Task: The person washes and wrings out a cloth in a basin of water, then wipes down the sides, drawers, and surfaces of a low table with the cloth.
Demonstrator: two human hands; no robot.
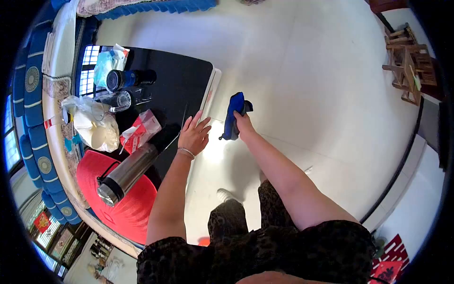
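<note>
My right hand (243, 125) grips a folded piece of dark blue fabric (231, 117) with a black part on its right side, held up over the pale floor. Palm down, my left hand (193, 136) is at the right edge of the black glossy table (182, 71), its fingers spread and nothing in them. Close to its fingertips, a thin dark straight thing (183, 116) shows on the tabletop. A red and white packet (141, 131) lies left of that hand, and a steel flask (127, 174) with a black cap is below the packet.
A dark bottle (131, 79), clear glass cups (118, 101), a blue-white tissue pack (108, 64) and a plastic bag with white containers (96, 128) crowd the table's left. A red stool or cover (104, 165) sits at its near end. Wooden stools (406, 66) stand far right.
</note>
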